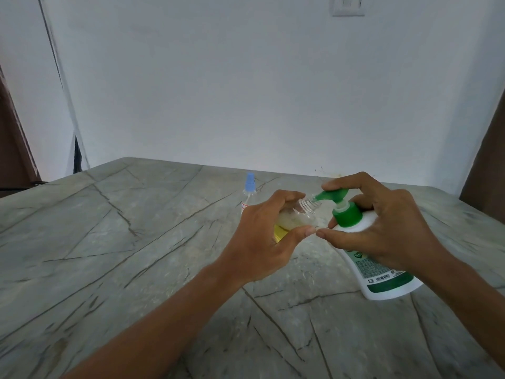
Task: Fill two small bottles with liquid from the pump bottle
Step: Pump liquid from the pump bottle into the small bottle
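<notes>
At frame centre a tilted, partly filled small clear bottle is held in the curled fingers of the left hand. The pump bottle is gripped by the right hand, forefinger on the pump head. Liquid may be spilled if spout and neck are misaligned.

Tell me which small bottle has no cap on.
The small bottle gripped by the left hand: its threaded neck is bare. The other bottle behind wears a blue cap.
</notes>
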Demonstrator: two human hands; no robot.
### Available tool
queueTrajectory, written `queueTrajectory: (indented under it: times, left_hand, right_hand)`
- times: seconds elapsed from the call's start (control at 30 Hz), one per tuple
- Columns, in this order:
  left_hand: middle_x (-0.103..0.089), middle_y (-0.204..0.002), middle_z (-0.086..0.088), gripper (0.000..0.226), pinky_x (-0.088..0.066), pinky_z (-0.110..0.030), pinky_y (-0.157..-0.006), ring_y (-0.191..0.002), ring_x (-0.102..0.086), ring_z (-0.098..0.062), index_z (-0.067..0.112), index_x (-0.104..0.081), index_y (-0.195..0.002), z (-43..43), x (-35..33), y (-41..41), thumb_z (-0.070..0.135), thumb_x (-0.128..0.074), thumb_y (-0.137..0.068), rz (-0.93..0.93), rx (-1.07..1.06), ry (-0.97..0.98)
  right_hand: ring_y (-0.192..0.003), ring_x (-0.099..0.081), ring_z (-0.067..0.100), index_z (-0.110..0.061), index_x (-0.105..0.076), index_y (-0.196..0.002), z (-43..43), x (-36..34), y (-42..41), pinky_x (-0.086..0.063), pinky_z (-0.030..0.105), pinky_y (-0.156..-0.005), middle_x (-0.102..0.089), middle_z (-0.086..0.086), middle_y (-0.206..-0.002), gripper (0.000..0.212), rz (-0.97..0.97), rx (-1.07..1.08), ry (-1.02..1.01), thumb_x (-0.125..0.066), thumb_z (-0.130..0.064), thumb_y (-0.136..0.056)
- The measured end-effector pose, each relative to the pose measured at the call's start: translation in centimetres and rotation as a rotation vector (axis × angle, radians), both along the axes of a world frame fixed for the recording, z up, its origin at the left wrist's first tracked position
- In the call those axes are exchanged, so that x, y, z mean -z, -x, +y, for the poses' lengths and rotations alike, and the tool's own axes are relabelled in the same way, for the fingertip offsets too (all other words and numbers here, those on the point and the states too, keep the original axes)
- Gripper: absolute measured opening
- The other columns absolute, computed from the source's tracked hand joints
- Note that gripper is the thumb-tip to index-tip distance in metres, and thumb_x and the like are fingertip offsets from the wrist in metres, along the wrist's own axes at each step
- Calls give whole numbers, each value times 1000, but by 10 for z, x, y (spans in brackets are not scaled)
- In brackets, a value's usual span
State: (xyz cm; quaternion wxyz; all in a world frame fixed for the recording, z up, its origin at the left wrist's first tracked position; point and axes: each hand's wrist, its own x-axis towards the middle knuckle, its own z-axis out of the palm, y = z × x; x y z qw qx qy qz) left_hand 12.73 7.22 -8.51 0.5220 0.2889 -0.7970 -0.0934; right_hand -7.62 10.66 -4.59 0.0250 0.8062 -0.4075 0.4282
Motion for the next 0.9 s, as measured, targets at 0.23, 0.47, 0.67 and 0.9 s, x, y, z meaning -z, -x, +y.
queueTrajectory:
  times: [0.23, 0.47, 0.67, 0.9]
  left_hand:
    - [-65, -105, 12, 46, -44, -5, -75, -91, -59, 9, 14, -57, -122, 0, 0, 1, 33, -73, -83, -21, 4, -8]
    - [-68, -108, 6, 47, -50, -9, -75, -93, -63, 0, 14, -56, -122, -1, -2, -1, 31, -74, -82, -1, -2, -6]
    - [-68, -110, 5, 49, -48, -8, -77, -93, -62, 1, 13, -56, -122, 0, -1, 0, 33, -74, -82, 2, 5, -4]
    - [-68, -109, 6, 48, -54, -19, -78, -95, -64, -3, 14, -56, -122, 2, 1, -1, 31, -75, -81, 1, 8, 7]
  right_hand:
    - [-66, -67, -5, -44, -53, -108, -1, 1, 0, -48, 4, -58, -72, -18, -75, 54, -5, 3, -2, -83, -45, -63]
    - [-70, -66, -6, -40, -46, -130, 1, 1, -1, -44, 1, -63, -70, -22, -77, 71, 71, -5, 11, -79, -49, -68]
    - [-72, -67, -6, -43, -49, -121, 1, 1, -1, -46, 3, -61, -71, -21, -79, 63, 34, -27, -3, -78, -51, -65]
    - [-65, -68, -5, -46, -55, -107, 3, -1, 0, -49, 6, -59, -72, -20, -73, 53, -5, -39, -18, -81, -48, -61]
